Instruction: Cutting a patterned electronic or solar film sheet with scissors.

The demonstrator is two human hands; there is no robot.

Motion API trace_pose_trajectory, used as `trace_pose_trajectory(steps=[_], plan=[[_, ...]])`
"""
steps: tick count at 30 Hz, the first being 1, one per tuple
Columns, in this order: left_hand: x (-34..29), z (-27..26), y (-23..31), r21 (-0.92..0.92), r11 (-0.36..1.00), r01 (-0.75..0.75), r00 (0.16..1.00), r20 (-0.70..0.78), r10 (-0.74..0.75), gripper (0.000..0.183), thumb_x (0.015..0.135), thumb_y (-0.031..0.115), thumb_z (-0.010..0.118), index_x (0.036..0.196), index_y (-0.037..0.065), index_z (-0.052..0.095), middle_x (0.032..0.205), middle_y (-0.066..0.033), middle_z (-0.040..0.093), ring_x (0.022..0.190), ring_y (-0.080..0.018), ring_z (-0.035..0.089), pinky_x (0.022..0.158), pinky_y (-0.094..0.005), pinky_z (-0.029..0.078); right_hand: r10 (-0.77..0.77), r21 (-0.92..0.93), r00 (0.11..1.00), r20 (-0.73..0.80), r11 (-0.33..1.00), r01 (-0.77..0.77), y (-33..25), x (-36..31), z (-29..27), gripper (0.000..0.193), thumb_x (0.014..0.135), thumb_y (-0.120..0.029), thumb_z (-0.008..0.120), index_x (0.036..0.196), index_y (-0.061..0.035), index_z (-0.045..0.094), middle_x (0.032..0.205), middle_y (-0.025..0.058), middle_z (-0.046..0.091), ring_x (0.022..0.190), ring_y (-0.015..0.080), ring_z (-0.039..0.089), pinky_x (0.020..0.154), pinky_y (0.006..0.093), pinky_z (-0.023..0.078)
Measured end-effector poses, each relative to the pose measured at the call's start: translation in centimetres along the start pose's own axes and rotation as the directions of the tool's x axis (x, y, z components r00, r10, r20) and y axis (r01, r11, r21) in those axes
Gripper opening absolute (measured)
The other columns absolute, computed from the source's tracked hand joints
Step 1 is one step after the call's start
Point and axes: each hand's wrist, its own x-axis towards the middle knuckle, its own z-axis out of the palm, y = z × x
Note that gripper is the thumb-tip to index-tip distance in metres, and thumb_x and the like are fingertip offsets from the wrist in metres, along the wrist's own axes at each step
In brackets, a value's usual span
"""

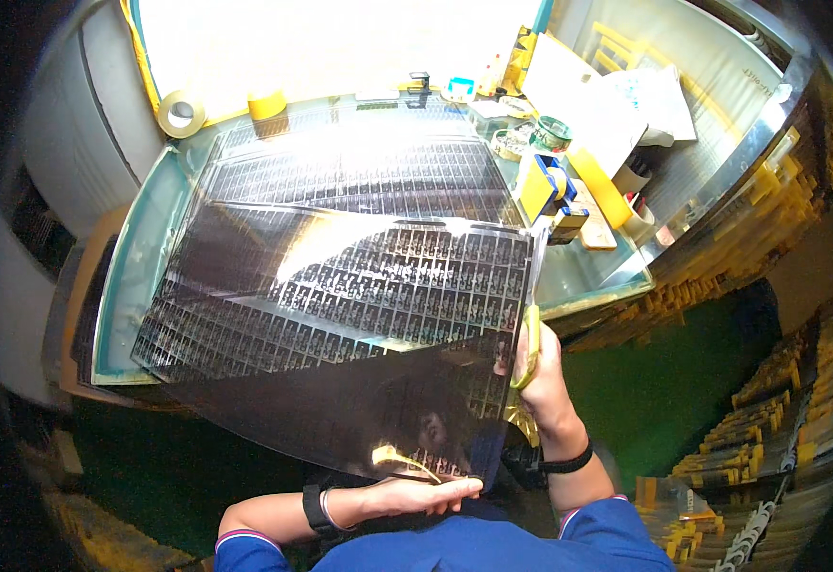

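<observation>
A large, glossy dark film sheet (340,396) with rows of small repeated clear shapes slants from the table toward me. At its near corner my left hand (426,495) pinches the edge, thumb pointing right. My right hand (547,377) is closed around yellow-handled scissors (532,348) at the sheet's right side. Their blades point away from me along the right edge; whether they are open there I cannot make out. More patterned dark film (369,176) lies flat on the table beyond. A yellow shape near my left hand looks like a reflection on the film.
Under the films is a glass-topped table (135,276). Along its back stand a tape roll (182,114) and a yellow roll (266,103). At the right are a blue and yellow tape dispenser (542,186), green tape (552,133) and white sheets (659,105). Yellow-edged stacks (750,410) fill the far right.
</observation>
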Motion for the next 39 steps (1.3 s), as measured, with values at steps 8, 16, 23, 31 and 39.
trace_pose_trajectory(steps=[8,16,23,31,39], plan=[[-2.7,-2.0,1.2,0.017,1.0,-0.001,0.99,-0.139,0.003,0.03,0.079,0.038,0.062,0.076,0.008,0.065,0.063,-0.0011,0.06,0.052,-0.0067,0.052,0.047,-0.021,0.042,0.218,0.023,0.974,-0.063,0.976,-0.217,-1.6,0.2,-0.7,0.023,0.087,-0.025,0.051,0.076,-0.0062,0.046,0.059,-0.0024,0.043,0.048,0.0053,0.044,0.042,0.0194,0.039],[-12.1,-7.2,-5.4,0.144,0.5,-0.854,-0.027,-0.972,0.233,0.023,0.078,0.014,0.05,0.056,0.012,0.042,0.046,0.0032,0.035,0.039,-0.0064,0.034,0.037,-0.0193,0.025,0.58,0.021,0.796,0.175,0.806,-0.592,0.7,-5.3,3.2,0.028,0.086,-0.033,0.053,0.075,-0.0076,0.046,0.06,-0.0012,0.046,0.048,0.0066,0.047,0.043,0.021,0.042],[-6.0,-4.9,-0.1,-0.157,0.716,-0.68,0.466,-0.847,0.257,0.024,0.084,0.031,0.054,0.089,0.007,0.056,0.061,0.0029,0.05,0.047,-0.0029,0.04,0.038,-0.0155,0.028,0.58,-0.002,0.75,0.319,0.791,-0.611,2.0,-8.1,6.1,0.027,0.088,-0.028,0.049,0.077,-0.0047,0.045,0.06,0.001,0.046,0.049,0.009,0.049,0.043,0.0227,0.042],[0.4,-4.5,4.5,-0.366,0.565,-0.739,0.574,-0.781,0.246,0.019,0.082,0.023,0.06,0.083,0.004,0.062,0.063,0.0024,0.054,0.049,-0.0059,0.044,0.044,-0.0191,0.032,0.557,0.084,0.755,0.345,0.783,-0.616,2.1,-8.9,5.6,0.025,0.09,-0.027,0.047,0.08,-0.0036,0.045,0.066,0.0024,0.046,0.053,0.0099,0.049,0.047,0.023,0.043],[-0.9,-2.6,5.7,-0.385,0.78,-0.493,0.682,-0.728,0.072,0.03,0.08,0.035,0.06,0.079,0.006,0.063,0.056,0.0031,0.048,0.04,-0.0051,0.038,0.037,-0.0196,0.027,0.328,0.135,0.899,0.29,0.916,-0.378,2.7,-7.3,7.1,0.034,0.093,-0.031,0.032,0.088,-0.0017,0.047,0.076,0.0068,0.049,0.068,0.0145,0.05,0.064,0.0284,0.042]])
